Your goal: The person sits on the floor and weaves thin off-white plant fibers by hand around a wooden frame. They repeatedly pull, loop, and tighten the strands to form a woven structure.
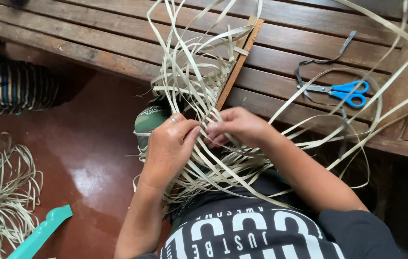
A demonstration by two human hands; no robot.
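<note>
A tangle of long pale weaving strips [199, 76] rises in front of me from a partly woven piece on my lap. My left hand [168, 146], with a ring on one finger, pinches several of the strips at the middle of the bundle. My right hand [240, 125] is beside it, almost touching, with its fingers closed on strips of the same bundle. A wooden frame [239, 64] stands tilted behind the strips, leaning toward the slatted wooden bench [117, 33].
Blue-handled scissors [343, 91] lie on the bench at the right beside a dark strap [316, 61]. A loose pile of pale strips [0, 192] and a teal plastic tool [41, 232] lie on the red floor at the left. A striped woven basket [14, 86] sits at the far left.
</note>
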